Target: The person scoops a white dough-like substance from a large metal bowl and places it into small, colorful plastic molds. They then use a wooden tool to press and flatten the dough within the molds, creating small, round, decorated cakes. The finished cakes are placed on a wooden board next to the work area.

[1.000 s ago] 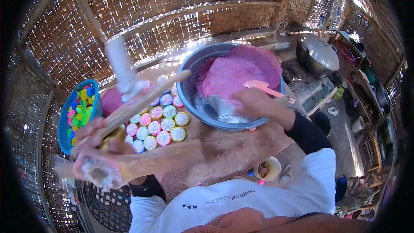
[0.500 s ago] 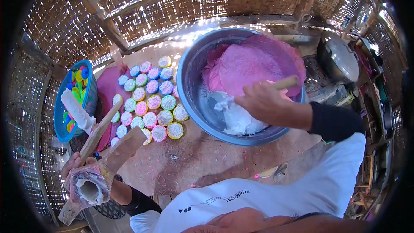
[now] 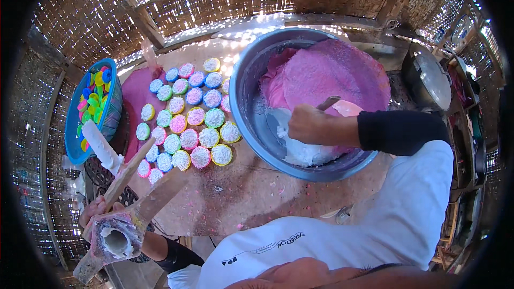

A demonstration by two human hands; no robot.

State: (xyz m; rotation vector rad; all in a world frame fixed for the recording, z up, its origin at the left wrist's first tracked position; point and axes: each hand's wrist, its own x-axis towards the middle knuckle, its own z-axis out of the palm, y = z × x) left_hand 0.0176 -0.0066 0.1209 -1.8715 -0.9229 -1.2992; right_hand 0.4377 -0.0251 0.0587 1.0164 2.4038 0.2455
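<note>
Low on the left, my left hand (image 3: 95,210) grips a two-part wooden press. One piece (image 3: 140,200) is a block with arms and a round hole rimmed with white paste. The other is a wooden bar carrying a white-coated plunger (image 3: 100,147). My right hand (image 3: 315,123) is closed round a short wooden handle (image 3: 328,103), over white dough (image 3: 308,152) in a large blue-grey basin (image 3: 243,123). What the handle ends in is hidden by the fist. Pink cloth (image 3: 334,77) covers the basin's far part, and a smooth pink curved piece (image 3: 347,108) shows beside the handle.
Several small coloured molds (image 3: 195,115) topped with white and pink strands stand on the board (image 3: 230,198) left of the basin. A blue basket (image 3: 75,152) of coloured molds is at far left. A lidded metal pot (image 3: 428,77) stands right, before woven walls (image 3: 257,0).
My right hand has turned and shifted slightly, so the wooden handle now points up and away instead of to the right. My left hand still holds the press. The view has shifted slightly.
</note>
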